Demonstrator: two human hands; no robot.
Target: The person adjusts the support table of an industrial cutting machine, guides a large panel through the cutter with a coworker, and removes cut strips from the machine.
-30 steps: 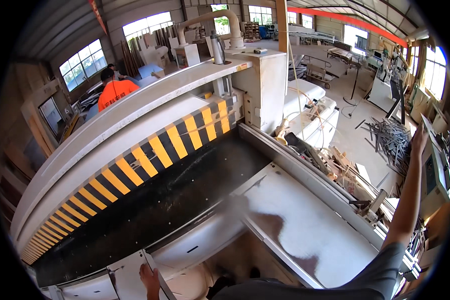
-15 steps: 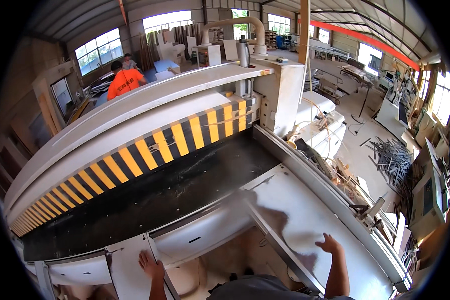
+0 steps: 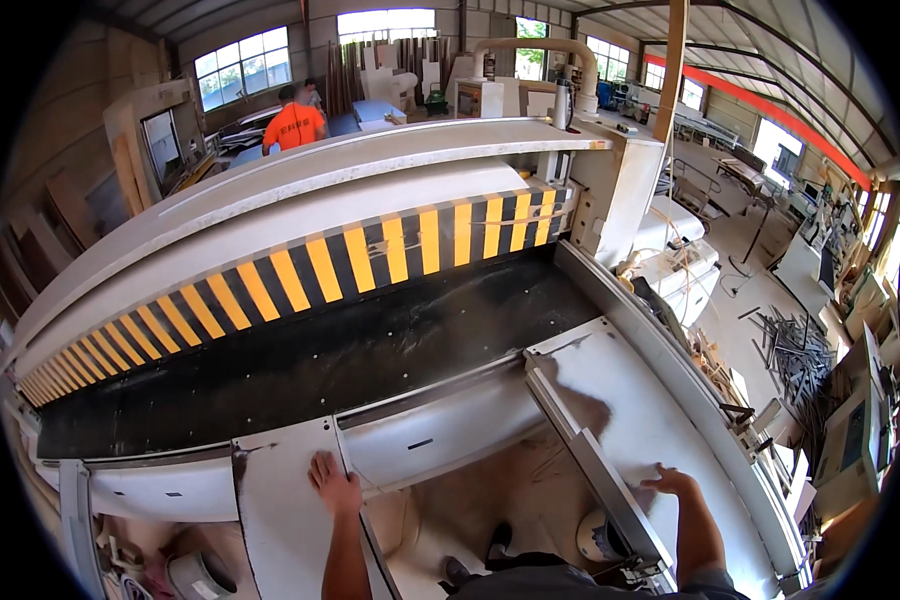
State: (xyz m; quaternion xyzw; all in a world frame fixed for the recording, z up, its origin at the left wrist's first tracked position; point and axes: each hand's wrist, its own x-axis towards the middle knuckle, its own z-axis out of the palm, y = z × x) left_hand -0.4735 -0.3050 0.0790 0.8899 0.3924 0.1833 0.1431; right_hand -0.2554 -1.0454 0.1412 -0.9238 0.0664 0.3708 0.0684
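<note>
Open gap [image 3: 470, 500] btwn table arms; striped beam [image 3: 370, 255] blocks ahead

This is a woodworking factory hall. A large panel saw [image 3: 370, 250] with a yellow-and-black striped pressure beam [image 3: 300, 270] and pale support tables [image 3: 650, 410] fills the foreground. Beyond stand other machines [image 3: 490, 95], a dust-extraction duct [image 3: 530, 50], stacked boards [image 3: 390, 60], offcuts on the concrete floor [image 3: 790, 345], high windows [image 3: 240, 65] and a worker in orange [image 3: 295, 125].

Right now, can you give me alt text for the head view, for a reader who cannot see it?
A person stands at a large panel saw, left hand flat on a narrow white table arm and right hand on the wider white table. Ahead runs a yellow-and-black striped beam; beyond it stands a person in an orange shirt.
</note>
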